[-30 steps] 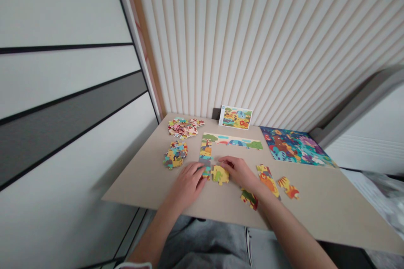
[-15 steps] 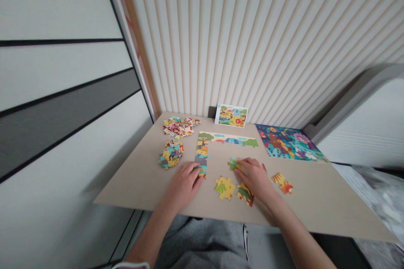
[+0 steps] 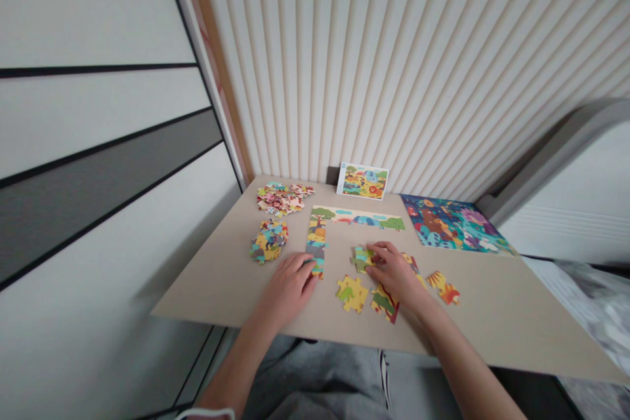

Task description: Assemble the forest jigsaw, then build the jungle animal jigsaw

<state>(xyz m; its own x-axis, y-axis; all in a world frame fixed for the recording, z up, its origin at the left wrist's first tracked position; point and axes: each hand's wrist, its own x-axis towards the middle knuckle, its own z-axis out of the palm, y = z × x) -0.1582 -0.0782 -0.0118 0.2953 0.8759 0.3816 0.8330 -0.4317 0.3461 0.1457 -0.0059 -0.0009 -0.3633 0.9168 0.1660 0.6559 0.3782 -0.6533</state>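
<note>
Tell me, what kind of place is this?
Probably a room at home: a small table against a ribbed wall panel, with a half-built jigsaw, loose piece piles and its reference picture.

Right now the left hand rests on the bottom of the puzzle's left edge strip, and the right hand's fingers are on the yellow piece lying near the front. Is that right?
Not quite. The head view shows the right hand with its fingers on a green and blue piece; the yellow piece lies untouched nearer the front. The left hand does rest on the bottom of the left edge strip.
</note>
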